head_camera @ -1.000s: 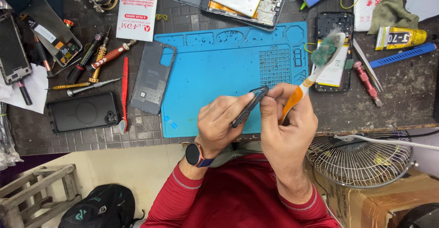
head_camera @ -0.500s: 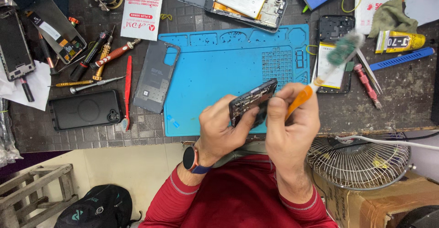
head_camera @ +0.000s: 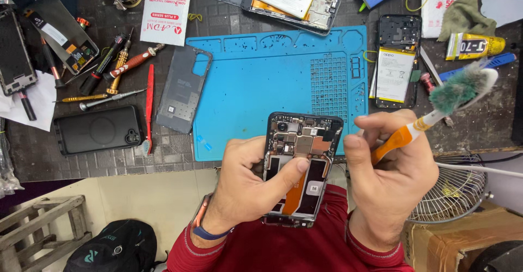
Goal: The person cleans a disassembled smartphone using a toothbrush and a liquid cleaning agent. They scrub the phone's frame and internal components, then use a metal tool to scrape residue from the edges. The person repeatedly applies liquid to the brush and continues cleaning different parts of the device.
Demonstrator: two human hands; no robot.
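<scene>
My left hand (head_camera: 248, 185) grips an opened phone (head_camera: 301, 165), back cover off, its boards and orange flex cable facing me; my thumb lies across its middle and my fingers wrap behind its left edge. I hold it upright above my lap, just in front of the near edge of the blue work mat (head_camera: 272, 81). My right hand (head_camera: 389, 174) is closed around the orange handle of a brush (head_camera: 436, 111), whose green bristles point up and to the right, away from the phone. On the table lie a grey back cover (head_camera: 182, 89), 1 black phone (head_camera: 98, 130), several screwdrivers (head_camera: 111, 98), another opened phone with a white battery (head_camera: 395, 62) and a yellow glue tube (head_camera: 474, 47).
</scene>
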